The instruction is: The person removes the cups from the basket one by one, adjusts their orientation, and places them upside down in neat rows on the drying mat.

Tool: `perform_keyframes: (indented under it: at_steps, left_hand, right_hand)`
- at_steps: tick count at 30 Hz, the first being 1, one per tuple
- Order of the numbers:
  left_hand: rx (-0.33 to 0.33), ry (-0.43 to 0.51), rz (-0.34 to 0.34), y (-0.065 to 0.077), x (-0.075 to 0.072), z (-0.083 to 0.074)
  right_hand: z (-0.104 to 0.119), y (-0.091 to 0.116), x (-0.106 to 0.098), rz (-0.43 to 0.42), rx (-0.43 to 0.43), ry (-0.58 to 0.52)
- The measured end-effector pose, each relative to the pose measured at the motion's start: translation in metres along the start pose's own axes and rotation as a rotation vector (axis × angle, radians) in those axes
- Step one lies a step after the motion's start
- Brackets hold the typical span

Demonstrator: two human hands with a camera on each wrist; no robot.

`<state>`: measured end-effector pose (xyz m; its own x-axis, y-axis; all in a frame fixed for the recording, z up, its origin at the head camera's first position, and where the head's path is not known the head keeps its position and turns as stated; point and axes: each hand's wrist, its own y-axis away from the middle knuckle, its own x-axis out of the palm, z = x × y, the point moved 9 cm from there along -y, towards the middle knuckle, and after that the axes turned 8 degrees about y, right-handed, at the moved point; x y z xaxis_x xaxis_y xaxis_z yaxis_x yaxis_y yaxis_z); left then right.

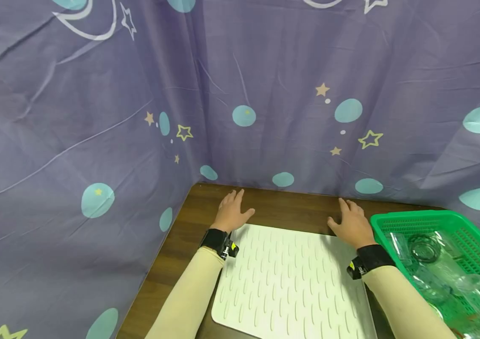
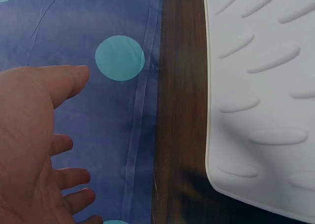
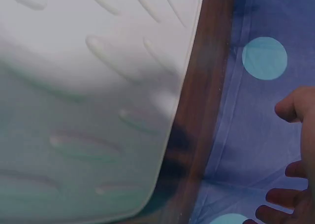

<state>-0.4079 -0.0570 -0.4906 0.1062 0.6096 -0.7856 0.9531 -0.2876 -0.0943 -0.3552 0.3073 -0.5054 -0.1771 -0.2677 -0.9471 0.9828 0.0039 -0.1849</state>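
A white mat with raised oval ridges (image 1: 290, 282) lies on the brown wooden table. Near its far left corner is my left hand (image 1: 229, 214), fingers spread loosely and nothing in them. My right hand (image 1: 352, 226) is by the far right corner, between the mat and a green basket, likewise holding nothing. In the left wrist view, the left hand (image 2: 29, 140) shows its thumb and fingers apart, off to the side of the mat (image 2: 266, 96). The right wrist view has the right hand (image 3: 300, 150) at its edge, relaxed, with the mat (image 3: 98, 111) across from it.
The green plastic basket (image 1: 428, 215) stands at the right, holding several clear plastic pieces and a dark coiled ring (image 1: 424, 248). A purple curtain (image 1: 282, 94) with moons, stars and blue dots hangs behind and to the left. Bare wood of the table (image 1: 290, 207) shows behind the mat.
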Motion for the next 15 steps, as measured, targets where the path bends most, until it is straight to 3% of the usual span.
perform_keyframes:
  at_steps: [15]
  left_hand:
    - [-0.033, -0.002, 0.025, 0.000, 0.006, 0.007]
  right_hand:
    - [-0.004, -0.003, -0.040, -0.091, -0.029, -0.037]
